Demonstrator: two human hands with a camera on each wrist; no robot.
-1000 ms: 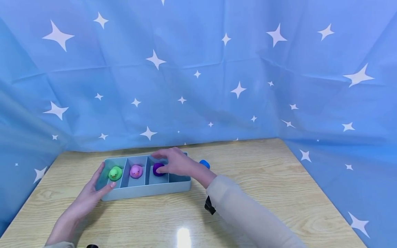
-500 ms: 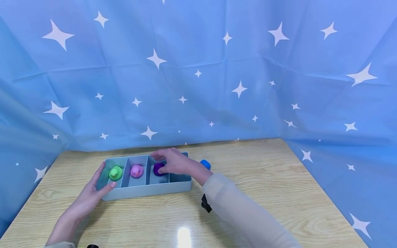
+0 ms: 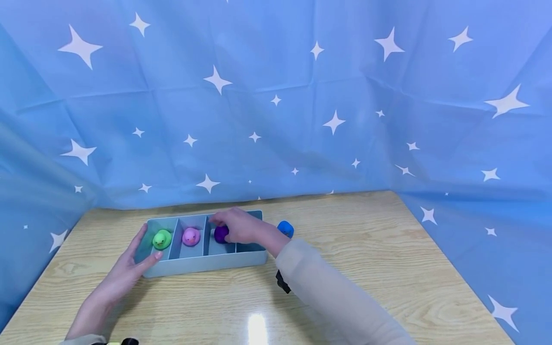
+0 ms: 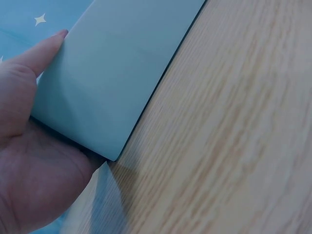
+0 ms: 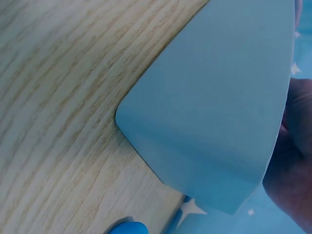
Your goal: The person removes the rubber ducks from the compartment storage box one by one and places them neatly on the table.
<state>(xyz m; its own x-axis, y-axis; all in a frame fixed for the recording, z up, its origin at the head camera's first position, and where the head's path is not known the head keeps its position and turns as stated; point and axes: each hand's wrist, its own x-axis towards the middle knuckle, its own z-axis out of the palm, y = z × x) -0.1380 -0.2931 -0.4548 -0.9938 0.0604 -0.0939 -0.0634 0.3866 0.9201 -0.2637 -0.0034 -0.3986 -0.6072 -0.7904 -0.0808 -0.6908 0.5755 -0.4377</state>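
Note:
A light-blue divided box (image 3: 204, 262) lies on the table. My left hand (image 3: 122, 273) rests against its left end, fingers along the end wall and thumb at the front rim. In the left wrist view, the box wall (image 4: 112, 83) sits against the palm and thumb. A green rubber duck (image 3: 161, 239) occupies the leftmost compartment, with a pink rubber duck (image 3: 191, 236) beside it. My right hand (image 3: 241, 226) reaches into the third compartment and pinches a rounded purple toy (image 3: 221, 234), partly hidden by the hand. That hand and forearm partly cover the rightmost compartment.
A small blue toy (image 3: 285, 228) lies on the wooden table (image 3: 388, 268) just right of the box, behind the right wrist. A black object (image 3: 282, 281) shows under the right sleeve. The starry blue curtain (image 3: 276, 124) hangs along the table's far edge.
My right hand stays at the purple toy but turns slightly, so the thumb that showed in front of it is now hidden. My left hand keeps its place on the box.

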